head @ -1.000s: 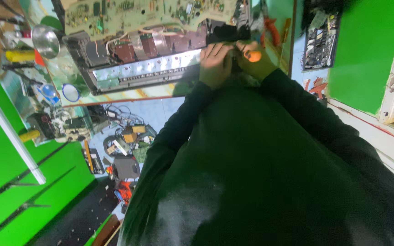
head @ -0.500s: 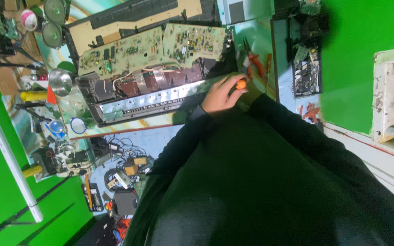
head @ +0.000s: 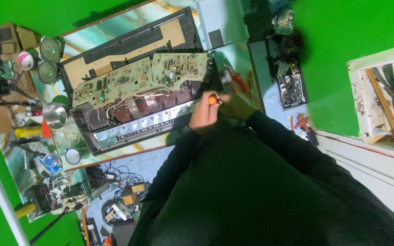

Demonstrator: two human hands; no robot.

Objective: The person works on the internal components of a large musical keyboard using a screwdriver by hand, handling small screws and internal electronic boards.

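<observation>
Grip doubled since half a second back: left hand (head: 204, 114) clenched round orange tool handle (head: 212, 99), right hand (head: 235, 105) newly alongside, its hold too dark to tell, at opened chassis (head: 137, 124) edge.

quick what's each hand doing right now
Left hand: closed around the orange tool handle.
Right hand: closed beside the handle; whether it grips it cannot be told.

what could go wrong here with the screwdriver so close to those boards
Both hands, left hand and right hand, grip an orange-handled screwdriver at the edge of the opened device.

1. A slip might drive the tip into the exposed circuit boards or loose wires.
2. The device lies near the table edge, so hard pushing might shift it off.
</observation>
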